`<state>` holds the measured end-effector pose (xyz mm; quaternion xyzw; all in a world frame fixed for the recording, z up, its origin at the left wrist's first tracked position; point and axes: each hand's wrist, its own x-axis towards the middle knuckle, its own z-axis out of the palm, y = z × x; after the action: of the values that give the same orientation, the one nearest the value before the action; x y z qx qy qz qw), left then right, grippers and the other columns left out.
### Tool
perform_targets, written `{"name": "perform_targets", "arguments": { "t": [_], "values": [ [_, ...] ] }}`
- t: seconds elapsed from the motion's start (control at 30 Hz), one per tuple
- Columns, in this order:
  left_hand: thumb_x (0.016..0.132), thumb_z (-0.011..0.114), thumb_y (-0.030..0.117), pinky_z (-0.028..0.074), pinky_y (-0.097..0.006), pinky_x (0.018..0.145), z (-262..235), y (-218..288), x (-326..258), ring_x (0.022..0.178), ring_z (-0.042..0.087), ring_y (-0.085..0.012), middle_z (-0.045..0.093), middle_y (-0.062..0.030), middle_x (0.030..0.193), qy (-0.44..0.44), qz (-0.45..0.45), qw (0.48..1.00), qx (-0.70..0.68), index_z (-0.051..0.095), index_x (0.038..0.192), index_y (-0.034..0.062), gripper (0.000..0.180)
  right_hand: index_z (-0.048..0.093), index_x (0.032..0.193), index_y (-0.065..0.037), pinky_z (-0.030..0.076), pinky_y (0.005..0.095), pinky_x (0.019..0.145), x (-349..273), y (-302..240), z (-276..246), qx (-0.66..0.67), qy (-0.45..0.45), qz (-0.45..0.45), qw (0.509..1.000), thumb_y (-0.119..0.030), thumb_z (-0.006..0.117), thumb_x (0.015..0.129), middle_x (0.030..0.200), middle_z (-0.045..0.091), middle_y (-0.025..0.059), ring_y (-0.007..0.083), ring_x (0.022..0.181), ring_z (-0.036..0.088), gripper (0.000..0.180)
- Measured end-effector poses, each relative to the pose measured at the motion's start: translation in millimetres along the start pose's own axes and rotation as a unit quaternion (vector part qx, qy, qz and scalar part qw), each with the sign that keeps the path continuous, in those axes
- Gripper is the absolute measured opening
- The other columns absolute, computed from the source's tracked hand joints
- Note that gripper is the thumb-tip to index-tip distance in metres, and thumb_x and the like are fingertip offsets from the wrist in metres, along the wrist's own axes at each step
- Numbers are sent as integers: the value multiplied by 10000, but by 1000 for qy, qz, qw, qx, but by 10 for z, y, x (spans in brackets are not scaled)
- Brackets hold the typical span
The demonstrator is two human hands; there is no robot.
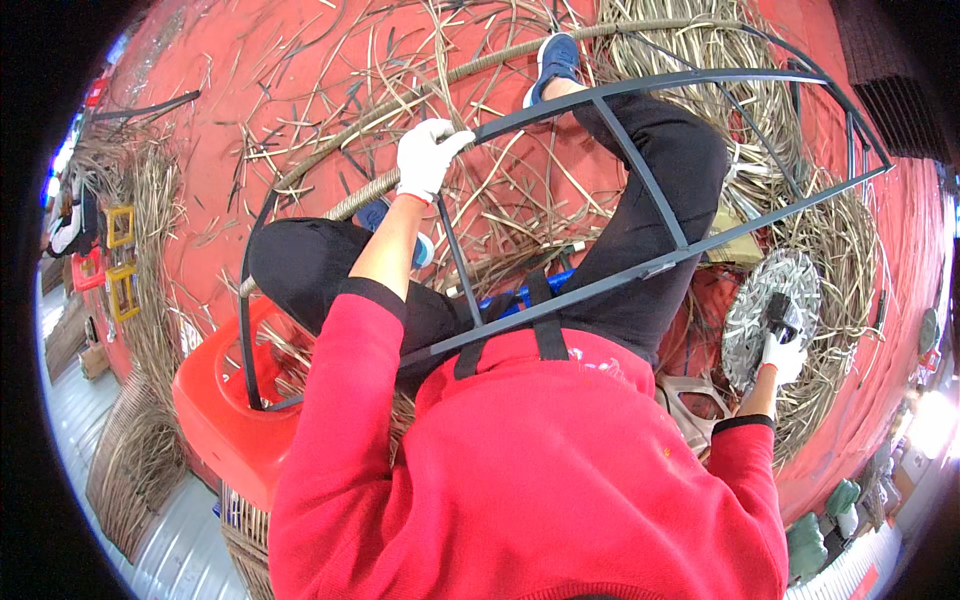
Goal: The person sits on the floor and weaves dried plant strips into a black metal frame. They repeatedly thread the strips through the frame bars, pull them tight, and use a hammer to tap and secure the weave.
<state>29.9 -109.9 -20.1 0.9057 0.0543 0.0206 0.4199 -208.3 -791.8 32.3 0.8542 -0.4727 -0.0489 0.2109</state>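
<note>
A dark grey metal frame [640, 178] with crossbars rests across my lap and legs. Tan strip is wound around part of its far curved bar [498, 64]. My left hand [430, 160], in a white glove, is closed around the frame's upper bar, near the wrapped section. Off to my right, my gloved right hand [784, 358] grips a black tool with a blocky end [784, 316]; its exact kind is unclear. The tool is over a round grey, mottled tray or pile [757, 290], whose contents I cannot make out.
Loose tan strips [500, 190] litter the red floor [250, 60]. Thick bundles of strips [840, 290] lie on the right and at the far side. A red plastic stool [225, 400] stands by my left side. Yellow crates [122, 290] sit at far left.
</note>
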Motion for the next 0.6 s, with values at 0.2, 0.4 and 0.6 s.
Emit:
{"name": "perform_targets", "arguments": {
  "t": [0.2, 0.4, 0.6],
  "values": [
    [801, 766, 405, 454, -391, 647, -14, 58, -23, 684, 629, -267, 643, -91, 727, 15, 36, 999, 5, 730, 766, 77, 332, 433, 1426, -133, 505, 490, 962, 245, -164, 63, 131, -45, -27, 990, -293, 716, 755, 1187, 662, 235, 417, 1094, 642, 745],
    [802, 759, 402, 457, -387, 662, -7, 27, -12, 699, 625, -267, 644, -100, 741, 25, 55, 998, 24, 737, 775, 85, 320, 623, 1270, -20, 508, 394, 921, 152, 178, 705, 133, -103, 31, 985, -189, 793, 668, 1111, 701, 173, 305, 1041, 671, 648],
    [813, 752, 399, 456, -368, 651, 25, -21, -44, 686, 612, -255, 631, -104, 738, 52, 63, 997, 0, 733, 784, 62, 340, 646, 1062, -10, 501, 321, 643, 115, 352, 84, 447, -172, -32, 877, -88, 695, 813, 834, 640, 40, 165, 659, 568, 265]
  ]
}}
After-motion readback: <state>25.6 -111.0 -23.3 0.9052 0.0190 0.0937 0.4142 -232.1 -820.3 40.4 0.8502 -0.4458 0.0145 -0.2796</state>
